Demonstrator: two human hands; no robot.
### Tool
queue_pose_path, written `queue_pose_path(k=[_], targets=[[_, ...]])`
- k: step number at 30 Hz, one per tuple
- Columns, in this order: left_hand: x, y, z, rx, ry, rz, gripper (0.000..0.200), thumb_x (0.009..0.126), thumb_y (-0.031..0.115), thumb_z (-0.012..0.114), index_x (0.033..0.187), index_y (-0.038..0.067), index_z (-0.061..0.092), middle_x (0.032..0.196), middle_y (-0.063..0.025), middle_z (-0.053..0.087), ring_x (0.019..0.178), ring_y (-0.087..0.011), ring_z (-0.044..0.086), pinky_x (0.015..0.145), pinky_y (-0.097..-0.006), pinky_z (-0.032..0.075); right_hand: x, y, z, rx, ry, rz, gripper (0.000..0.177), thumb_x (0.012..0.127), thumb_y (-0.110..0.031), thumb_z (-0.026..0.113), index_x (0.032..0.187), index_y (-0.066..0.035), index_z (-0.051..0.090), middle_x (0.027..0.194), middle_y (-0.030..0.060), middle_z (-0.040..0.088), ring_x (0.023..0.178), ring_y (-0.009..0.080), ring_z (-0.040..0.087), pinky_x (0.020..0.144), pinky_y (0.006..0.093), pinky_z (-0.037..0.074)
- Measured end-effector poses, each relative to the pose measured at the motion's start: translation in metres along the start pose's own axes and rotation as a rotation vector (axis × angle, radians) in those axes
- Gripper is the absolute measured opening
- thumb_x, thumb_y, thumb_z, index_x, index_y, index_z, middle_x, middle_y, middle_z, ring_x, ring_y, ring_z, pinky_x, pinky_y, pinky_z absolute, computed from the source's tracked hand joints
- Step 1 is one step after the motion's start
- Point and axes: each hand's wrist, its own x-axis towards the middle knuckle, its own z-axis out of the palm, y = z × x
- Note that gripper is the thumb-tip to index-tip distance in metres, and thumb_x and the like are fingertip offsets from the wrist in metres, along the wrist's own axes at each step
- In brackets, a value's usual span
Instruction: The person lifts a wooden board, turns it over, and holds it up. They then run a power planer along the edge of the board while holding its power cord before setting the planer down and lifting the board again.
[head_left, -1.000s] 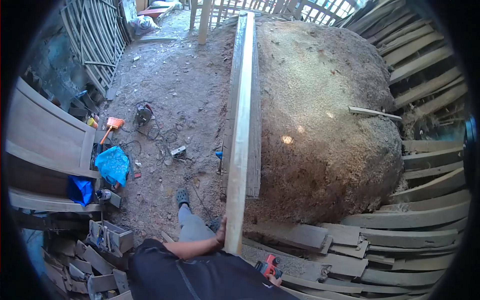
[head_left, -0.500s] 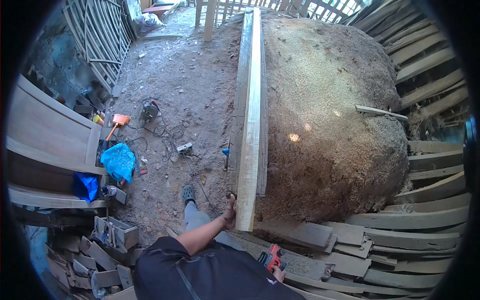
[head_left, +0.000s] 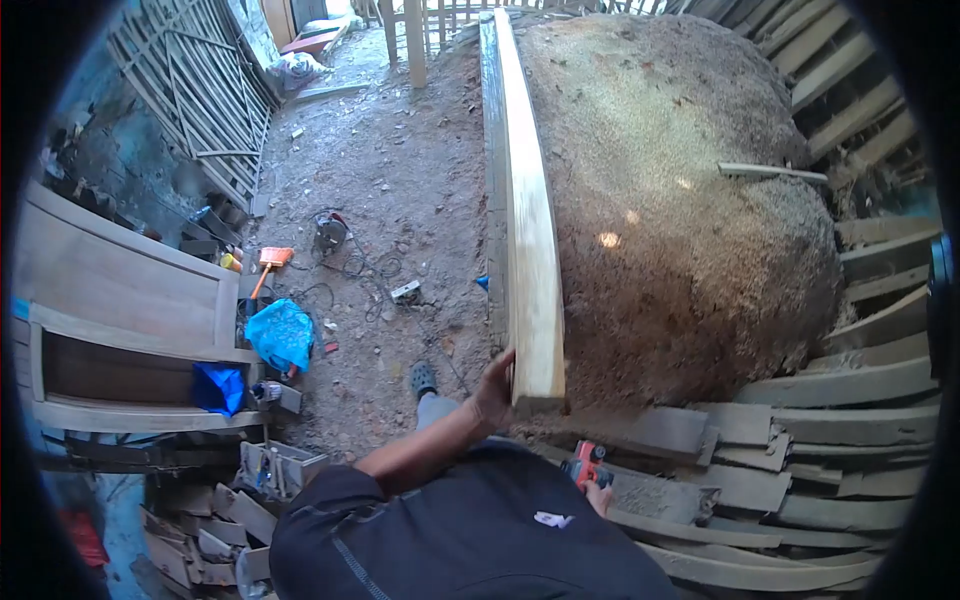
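Observation:
A long pale wooden beam (head_left: 535, 240) runs away from me, its near end close to my body. Under and left of it lies a long grey board (head_left: 495, 200). My left hand (head_left: 492, 392) is against the left side of the beam near its end, with the fingers upward along the wood. At the lower right, my right hand (head_left: 598, 497) is wrapped round a red power tool (head_left: 586, 462), held low beside my body. The tool does not touch the beam.
Sawdust (head_left: 690, 220) is heaped to the right. Stacked planks (head_left: 840, 425) lie at the lower right. On the left are a corded tool (head_left: 330, 232), a power strip (head_left: 406, 291), an orange dustpan (head_left: 275, 257), a blue bag (head_left: 280, 335) and wooden panels (head_left: 130, 250).
The near end of the beam has shifted right and up in view, now further off the grey board. My left hand has moved with it. The view itself has also shifted.

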Motion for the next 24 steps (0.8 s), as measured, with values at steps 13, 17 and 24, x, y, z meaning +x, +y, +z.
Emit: queue_pose_path(k=[13,17,24], targets=[[0.014,0.059,0.251,-0.203,-0.086,0.067,0.061,0.096,0.064,0.049,0.133,0.016,0.057,0.120,-0.0070,0.068,0.096,-0.0236,0.070,0.082,-0.0505,0.054,0.060,0.093,0.037,-0.298,0.215,0.057,0.032,0.070,-0.024,0.074,0.092,-0.001,0.069,0.074,0.0114,0.070,0.063,0.0250,0.068,0.058,0.0379,0.052],[0.015,0.069,0.256,-0.161,-0.100,0.036,0.063,0.093,0.064,0.053,0.130,0.013,0.060,0.117,-0.0098,0.070,0.096,-0.0273,0.071,0.085,-0.0514,0.054,0.049,0.090,0.032,-0.279,0.131,0.056,0.032,0.070,-0.024,0.074,0.092,-0.001,0.069,0.075,0.0115,0.070,0.064,0.0253,0.068,0.059,0.0381,0.052],[0.018,0.069,0.260,-0.161,-0.111,0.021,0.067,0.091,0.065,0.056,0.129,0.010,0.059,0.115,-0.0104,0.070,0.096,-0.0299,0.071,0.082,-0.0531,0.055,0.044,0.091,0.028,-0.267,0.079,0.053,0.032,0.070,-0.023,0.074,0.093,-0.001,0.069,0.075,0.0115,0.070,0.065,0.0258,0.068,0.061,0.0383,0.053]])
